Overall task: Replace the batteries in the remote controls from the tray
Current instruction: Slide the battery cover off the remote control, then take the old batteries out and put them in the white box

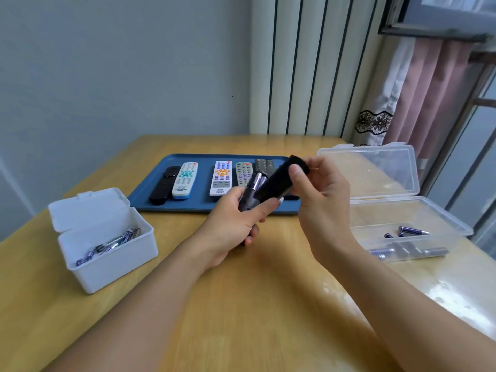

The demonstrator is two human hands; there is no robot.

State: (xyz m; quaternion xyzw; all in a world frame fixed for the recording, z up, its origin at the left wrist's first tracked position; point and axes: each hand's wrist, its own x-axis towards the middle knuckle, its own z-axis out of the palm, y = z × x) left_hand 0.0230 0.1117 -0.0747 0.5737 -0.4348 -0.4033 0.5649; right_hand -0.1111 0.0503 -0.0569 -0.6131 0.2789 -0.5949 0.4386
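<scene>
Two hands work on a dark remote above a wooden table.

The left hand (236, 218) grips the remote (248, 200), with two batteries (257, 181) showing in its open back; the right hand (319, 189) pinches the black cover (281, 181) tilted over it. At 12 o'clock lies a blue tray (150, 183) with five remotes (222, 178) side by side. At 9 o'clock stands an open white box (112, 253) holding batteries; at 3 o'clock an open clear box (402, 210) with several more.
</scene>
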